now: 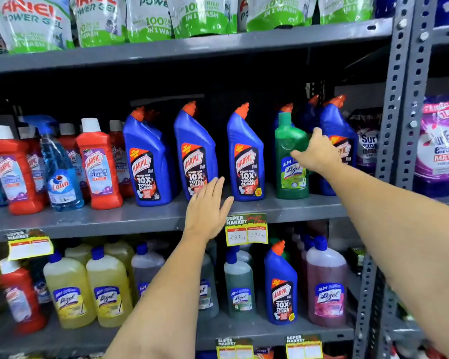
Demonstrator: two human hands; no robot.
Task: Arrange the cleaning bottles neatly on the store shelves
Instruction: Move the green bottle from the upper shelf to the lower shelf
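Note:
On the middle shelf [88, 221] three blue Harpic bottles [195, 156] with orange caps stand upright in a spaced row. To their right stands a green Lizol bottle [288, 141], with more blue Harpic bottles [335, 120] behind and beside it. My right hand [314, 151] is wrapped around the green bottle's right side, thumb across its front. My left hand [208, 211] hovers flat, fingers spread, over the shelf's front edge just before the second and third blue bottles, holding nothing.
Red Harpic bathroom cleaners [99, 161] and a blue Colin spray [60, 174] fill the shelf's left. Yellow Lizol [68, 288], pink Lizol [327, 283] and one blue Harpic [280, 283] stand below. Ariel pouches [31, 22] sit above. A grey upright post [399, 99] bounds the right.

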